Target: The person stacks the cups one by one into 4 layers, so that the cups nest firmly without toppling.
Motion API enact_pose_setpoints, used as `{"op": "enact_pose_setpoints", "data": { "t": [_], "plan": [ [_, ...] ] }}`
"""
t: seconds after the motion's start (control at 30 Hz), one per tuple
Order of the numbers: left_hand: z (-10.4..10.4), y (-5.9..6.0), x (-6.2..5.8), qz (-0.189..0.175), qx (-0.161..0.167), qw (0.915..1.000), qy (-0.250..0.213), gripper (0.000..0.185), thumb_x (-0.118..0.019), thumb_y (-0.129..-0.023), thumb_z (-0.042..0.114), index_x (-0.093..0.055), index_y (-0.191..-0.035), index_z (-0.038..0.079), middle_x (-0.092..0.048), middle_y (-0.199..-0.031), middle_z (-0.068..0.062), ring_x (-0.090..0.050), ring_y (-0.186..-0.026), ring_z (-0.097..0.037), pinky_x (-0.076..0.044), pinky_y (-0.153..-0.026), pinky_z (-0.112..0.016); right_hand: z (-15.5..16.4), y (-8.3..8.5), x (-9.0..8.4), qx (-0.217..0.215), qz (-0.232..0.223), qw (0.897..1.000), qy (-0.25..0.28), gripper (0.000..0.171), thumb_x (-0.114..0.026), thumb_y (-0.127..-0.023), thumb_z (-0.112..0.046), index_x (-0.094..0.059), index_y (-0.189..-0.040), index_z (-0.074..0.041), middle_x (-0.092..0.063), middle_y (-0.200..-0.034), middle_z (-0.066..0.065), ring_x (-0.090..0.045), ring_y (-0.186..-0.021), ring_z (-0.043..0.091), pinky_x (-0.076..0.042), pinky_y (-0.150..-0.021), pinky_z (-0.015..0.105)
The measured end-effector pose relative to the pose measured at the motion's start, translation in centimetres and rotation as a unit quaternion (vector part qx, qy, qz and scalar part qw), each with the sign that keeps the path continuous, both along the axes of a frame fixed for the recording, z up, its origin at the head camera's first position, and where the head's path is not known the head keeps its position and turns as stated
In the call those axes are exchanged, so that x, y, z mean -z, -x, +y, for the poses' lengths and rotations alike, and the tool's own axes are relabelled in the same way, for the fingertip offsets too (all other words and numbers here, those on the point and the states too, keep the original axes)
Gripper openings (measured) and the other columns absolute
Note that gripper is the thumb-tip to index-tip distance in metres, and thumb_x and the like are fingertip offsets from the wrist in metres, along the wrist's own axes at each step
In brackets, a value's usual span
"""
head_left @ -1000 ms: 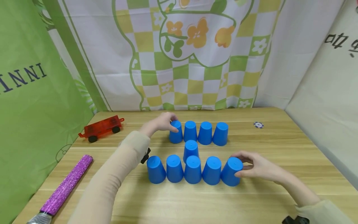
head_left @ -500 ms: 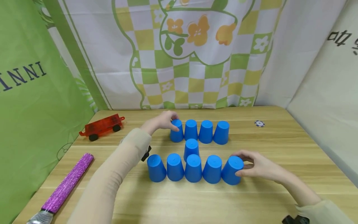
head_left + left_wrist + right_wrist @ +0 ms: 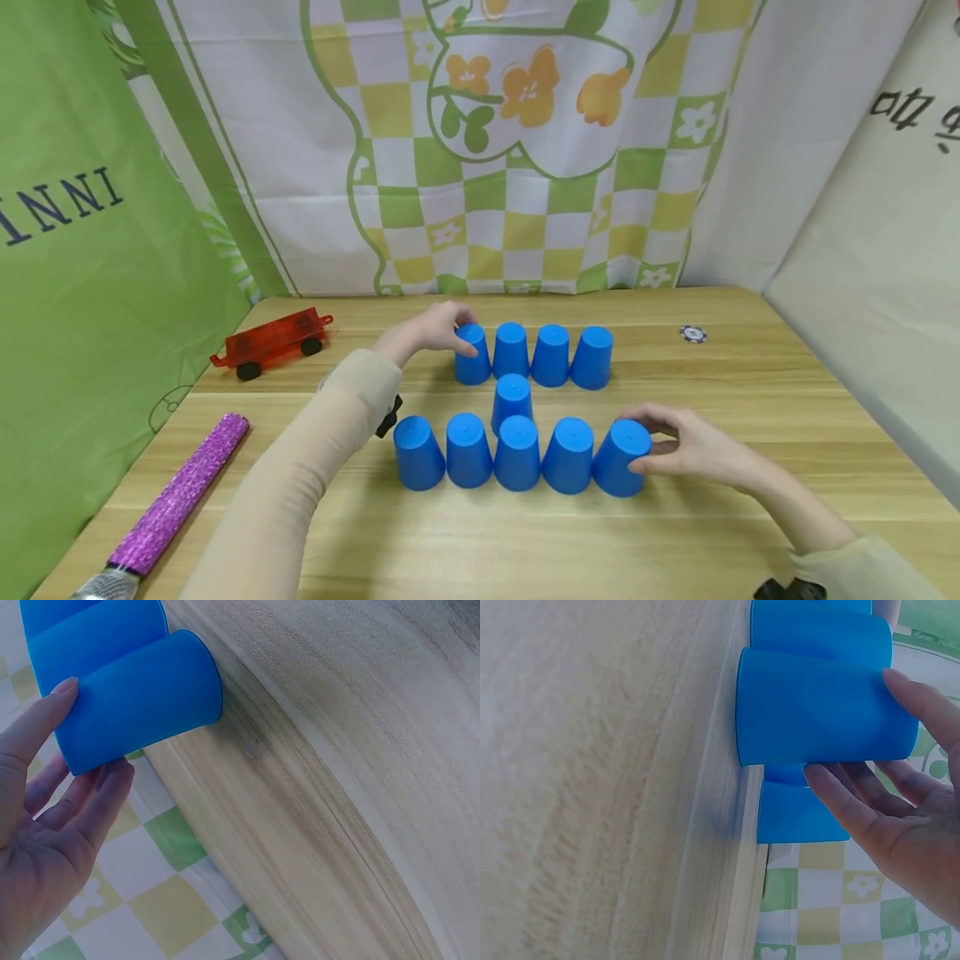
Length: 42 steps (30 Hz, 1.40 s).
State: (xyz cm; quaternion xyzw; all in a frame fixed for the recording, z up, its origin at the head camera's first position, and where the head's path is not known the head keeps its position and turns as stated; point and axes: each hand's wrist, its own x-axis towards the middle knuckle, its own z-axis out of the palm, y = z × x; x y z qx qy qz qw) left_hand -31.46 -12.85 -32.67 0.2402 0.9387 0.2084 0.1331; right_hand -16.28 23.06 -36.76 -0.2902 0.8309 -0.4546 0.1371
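Observation:
Several blue cups stand upside down on the wooden table (image 3: 705, 533): a back row, a single cup (image 3: 512, 397) in the middle, and a front row. My left hand (image 3: 459, 330) grips the leftmost cup of the back row (image 3: 472, 358); the left wrist view shows that cup (image 3: 142, 709) between thumb and fingers (image 3: 90, 802). My right hand (image 3: 649, 442) grips the rightmost cup of the front row (image 3: 618, 462), slightly tilted. In the right wrist view the same cup (image 3: 817, 709) lies between thumb and fingers (image 3: 855, 806).
A red toy wagon (image 3: 272, 342) sits at the back left. A purple glitter microphone (image 3: 176, 496) lies along the left edge. A small poker chip (image 3: 693, 334) lies at the back right. Cloth backdrops close off the table's back and sides.

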Motion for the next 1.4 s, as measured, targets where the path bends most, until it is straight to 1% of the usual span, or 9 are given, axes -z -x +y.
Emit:
{"op": "enact_pose_setpoints", "data": {
  "t": [0.37,0.67,0.8,0.9,0.93,1.07,1.13,1.17,1.4],
  "plan": [
    [-1.0,-0.1,-0.2,-0.022,-0.006,0.9987,-0.045,0.064,-0.072,-0.083,0.026,-0.045,-0.135,0.002,-0.049,-0.136,-0.019,-0.047,-0.126,-0.034,-0.045,-0.102,-0.044,0.8,0.2,-0.2,0.024,0.016,0.999,-0.017,0.045,-0.071,-0.083,-0.016,-0.053,-0.12,0.002,-0.059,-0.114,0.017,-0.051,-0.101,-0.009,-0.056,-0.082,0.03],
    [-4.2,-1.4,-0.6,-0.004,-0.024,0.9914,-0.129,0.065,-0.072,-0.083,0.024,-0.044,-0.136,0.001,-0.05,-0.136,-0.02,-0.048,-0.126,-0.038,-0.044,-0.103,-0.046,1.6,1.1,-0.6,0.069,0.055,0.996,-0.026,0.043,-0.072,-0.083,-0.015,-0.055,-0.119,0.0,-0.061,-0.112,0.013,-0.053,-0.098,-0.009,-0.055,-0.084,0.028],
    [-5.8,-2.7,-1.0,0.003,-0.046,0.9844,-0.17,0.064,-0.072,-0.083,0.027,-0.045,-0.137,0.006,-0.051,-0.135,-0.017,-0.048,-0.127,-0.036,-0.045,-0.1,-0.047,2.0,1.5,-1.3,0.089,0.065,0.993,-0.041,0.043,-0.071,-0.084,-0.018,-0.055,-0.121,-0.001,-0.061,-0.114,0.013,-0.053,-0.099,-0.01,-0.055,-0.086,0.035],
    [-7.1,-3.8,-1.2,0.001,-0.067,0.9773,-0.201,0.063,-0.071,-0.084,0.031,-0.045,-0.137,0.009,-0.05,-0.137,-0.016,-0.046,-0.128,-0.034,-0.044,-0.102,-0.048,2.1,1.8,-1.8,0.108,0.061,0.991,-0.048,0.044,-0.07,-0.085,-0.02,-0.054,-0.122,-0.001,-0.06,-0.117,0.014,-0.052,-0.099,-0.012,-0.054,-0.088,0.034],
    [-7.6,-4.2,-1.2,0.001,-0.074,0.9748,-0.21,0.063,-0.071,-0.084,0.033,-0.045,-0.137,0.011,-0.05,-0.137,-0.014,-0.046,-0.129,-0.032,-0.044,-0.102,-0.048,2.2,1.9,-2.1,0.116,0.058,0.99,-0.05,0.045,-0.069,-0.086,-0.021,-0.054,-0.123,-0.001,-0.06,-0.118,0.015,-0.055,-0.102,-0.006,-0.054,-0.089,0.034],
    [-9.3,-6.0,-1.2,-0.003,-0.097,0.9649,-0.244,0.062,-0.069,-0.084,0.038,-0.045,-0.137,0.015,-0.048,-0.14,-0.012,-0.044,-0.131,-0.03,-0.042,-0.104,-0.049,2.3,2.4,-3.1,0.144,0.051,0.987,-0.05,0.049,-0.067,-0.087,-0.023,-0.05,-0.128,-0.001,-0.057,-0.124,0.018,-0.054,-0.104,-0.007,-0.053,-0.086,0.023],
    [-10.0,-7.1,-1.2,0.002,-0.106,0.962,-0.252,0.061,-0.068,-0.085,0.039,-0.045,-0.137,0.015,-0.048,-0.14,-0.01,-0.043,-0.132,-0.03,-0.042,-0.104,-0.049,2.4,2.7,-3.6,0.158,0.049,0.985,-0.05,0.05,-0.066,-0.089,-0.025,-0.049,-0.13,-0.002,-0.056,-0.125,0.017,-0.055,-0.103,-0.005,-0.052,-0.083,0.02],
    [-10.3,-7.7,-1.1,0.005,-0.108,0.9607,-0.256,0.06,-0.067,-0.085,0.038,-0.045,-0.137,0.015,-0.048,-0.14,-0.01,-0.043,-0.132,-0.03,-0.042,-0.103,-0.049,2.5,2.9,-3.8,0.164,0.047,0.984,-0.05,0.05,-0.065,-0.089,-0.025,-0.049,-0.131,-0.003,-0.056,-0.125,0.017,-0.052,-0.1,-0.011,-0.051,-0.082,0.018],
    [-11.9,-11.1,-1.1,0.049,-0.122,0.9537,-0.271,0.055,-0.066,-0.088,0.031,-0.046,-0.136,0.011,-0.052,-0.136,-0.011,-0.049,-0.127,-0.031,-0.047,-0.098,-0.044,1.8,4.7,-6.0,0.202,0.062,0.977,-0.039,0.052,-0.062,-0.091,-0.032,-0.047,-0.132,-0.005,-0.056,-0.123,0.014,-0.051,-0.097,-0.013,-0.049,-0.081,0.017]
  ]
}}
